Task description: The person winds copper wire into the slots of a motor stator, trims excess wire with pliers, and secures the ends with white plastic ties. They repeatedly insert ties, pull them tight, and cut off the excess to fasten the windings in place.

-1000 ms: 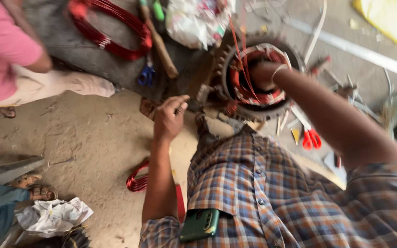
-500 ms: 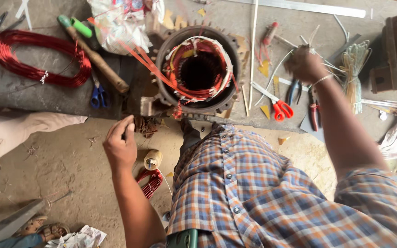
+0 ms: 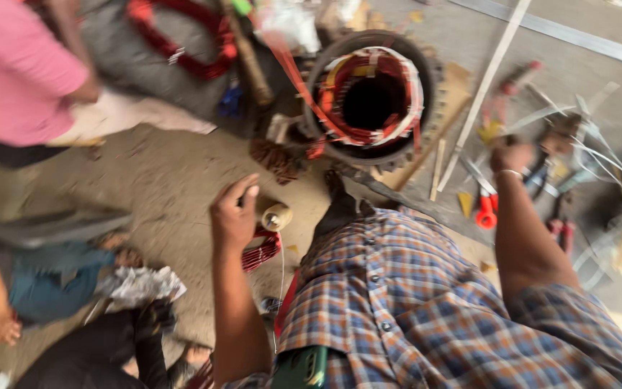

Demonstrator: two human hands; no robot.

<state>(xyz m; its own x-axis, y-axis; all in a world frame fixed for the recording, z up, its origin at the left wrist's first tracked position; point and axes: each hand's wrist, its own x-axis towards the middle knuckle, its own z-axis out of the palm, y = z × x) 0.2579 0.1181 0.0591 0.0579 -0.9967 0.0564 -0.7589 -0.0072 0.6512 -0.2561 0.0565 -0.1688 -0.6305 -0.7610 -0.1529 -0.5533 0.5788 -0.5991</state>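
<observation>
My left hand [image 3: 233, 216] hovers over the sandy floor with its fingers loosely apart and nothing in them, just left of a small cream thread spool [image 3: 276, 216] and a red wire bundle [image 3: 260, 251]. My right hand [image 3: 512, 157], a bangle on its wrist, reaches down among hand tools on the floor. It is just above red-handled scissors [image 3: 485, 210]. Its fingers are blurred and turned away. A round motor stator [image 3: 372, 97] with red and white windings lies ahead between both hands. My foot [image 3: 340, 205] points at it.
A red wire coil [image 3: 181, 36] lies on a dark mat at the back left, beside a wooden-handled tool [image 3: 246, 54]. Long white strips [image 3: 484, 83] and pliers [image 3: 559, 216] lie at the right. A person in pink [image 3: 16, 72] sits at the left; other people's limbs show at lower left.
My right hand left the stator and moved right and down to the tools. My left hand dropped lower, next to the spool. The view swung and blurred.
</observation>
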